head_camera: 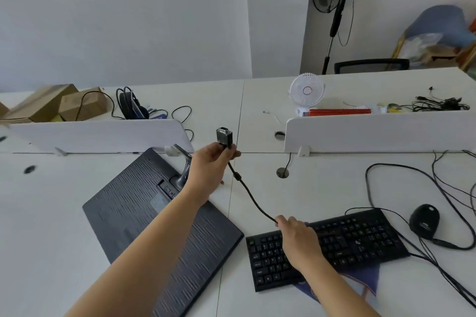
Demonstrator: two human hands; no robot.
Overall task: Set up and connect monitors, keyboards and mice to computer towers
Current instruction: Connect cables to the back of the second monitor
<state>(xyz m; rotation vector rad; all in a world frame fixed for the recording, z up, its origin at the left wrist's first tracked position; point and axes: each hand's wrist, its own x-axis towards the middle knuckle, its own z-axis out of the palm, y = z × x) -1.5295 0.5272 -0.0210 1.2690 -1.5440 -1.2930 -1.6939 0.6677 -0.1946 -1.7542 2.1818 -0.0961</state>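
Head view: looks down on a white counter (pixel 322 188) where both bare arms reach forward.
Containers: two brown cardboard boxes (pixel 64 105) sit at the far left behind a low white divider (pixel 103 135); nothing of their contents shows.
Connector (pixel 224 135): held up above the counter near its middle seam, long axis roughly upright, metal plug face pointing up and away.
Cable (pixel 248 194): black, runs down and to the right from the connector, from the left hand to the right hand.
Left hand (pixel 211 162): fingers (pixel 235 154) curled round the cable just under the connector.
Right hand (pixel 296 233): above the keyboard, fingers clenched on the cable's lower stretch.
Monitor (pixel 154 226): lies face down on the left, ribbed black back upward, stand neck toward the divider.
Keyboard (pixel 355 239): black, tilted, on a blue mat just right of the monitor.
Mouse (pixel 424 221): black, right of the keyboard, among loose black wires.
Hard to make out: the cable past the right hand is hidden; the connector's pins are too blurred to read; the monitor's near corner is cut off by the frame edge.
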